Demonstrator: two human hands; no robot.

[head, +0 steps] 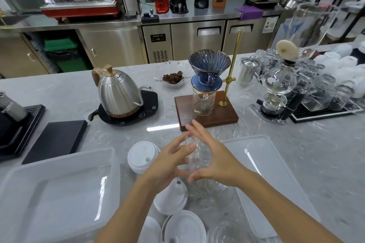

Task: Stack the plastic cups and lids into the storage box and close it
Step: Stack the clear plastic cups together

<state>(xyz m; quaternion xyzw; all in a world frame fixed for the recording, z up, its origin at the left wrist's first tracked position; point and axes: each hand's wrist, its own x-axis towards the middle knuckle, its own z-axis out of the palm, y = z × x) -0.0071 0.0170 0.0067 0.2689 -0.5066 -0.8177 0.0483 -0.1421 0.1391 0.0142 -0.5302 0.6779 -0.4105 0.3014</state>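
Note:
A stack of clear plastic cups [197,156] stands tilted above the counter, held between both hands. My left hand [169,162] grips its left side and my right hand [215,156] presses its right side with fingers spread. A stack of white lids [142,156] sits just left of the hands. More white lids [171,197] [184,227] and a clear cup [227,231] lie near the front edge. The clear storage box [59,189] lies open at the left. Its flat lid [262,165] rests at the right.
Beyond the hands stand a wooden pour-over stand with a blue dripper [209,69], a steel kettle [118,92] on its black base and a glass dish [172,79]. A black scale [57,140] lies at the left. A syphon brewer [278,92] and glassware crowd the right.

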